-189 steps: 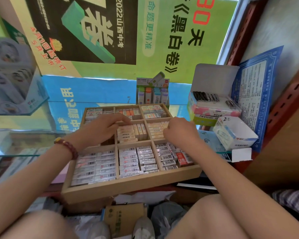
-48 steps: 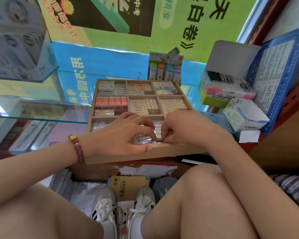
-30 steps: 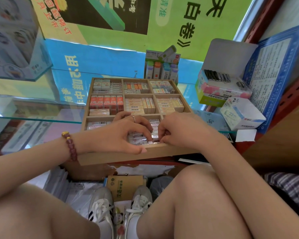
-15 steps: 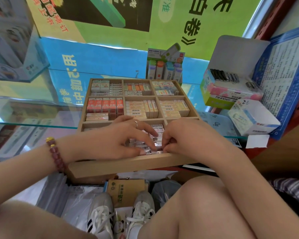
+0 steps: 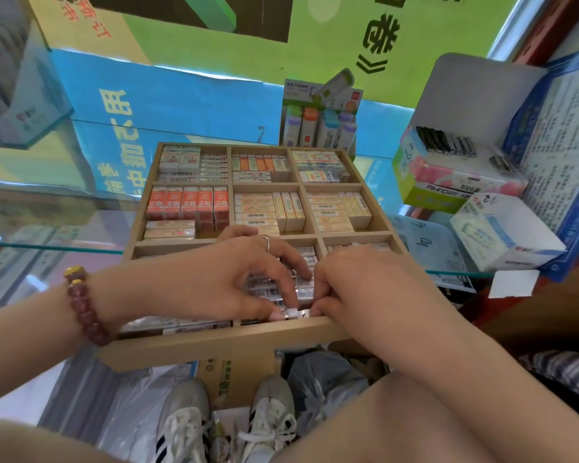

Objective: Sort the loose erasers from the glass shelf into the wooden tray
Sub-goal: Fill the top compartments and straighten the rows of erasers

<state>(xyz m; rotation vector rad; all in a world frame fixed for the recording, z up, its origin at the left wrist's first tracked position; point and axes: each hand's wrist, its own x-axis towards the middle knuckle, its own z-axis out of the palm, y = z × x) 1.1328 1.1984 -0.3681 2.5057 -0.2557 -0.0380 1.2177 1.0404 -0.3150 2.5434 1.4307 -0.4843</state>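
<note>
On the glass shelf [image 5: 47, 228] sits the wooden tray [image 5: 214, 342]. Both hands have moved from the middle row to the near middle box. Now the left hand [image 5: 214, 282] and the right hand [image 5: 365, 289] pinch a small white eraser [image 5: 292, 313] there, so that box looks nearly full.

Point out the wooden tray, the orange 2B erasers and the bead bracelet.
wooden tray [image 5: 198, 345], head view, on its near front wall.
orange 2B erasers [image 5: 189, 203], head view, on the middle pack's label.
bead bracelet [image 5: 82, 304], head view, on the beads across the wrist.
</note>
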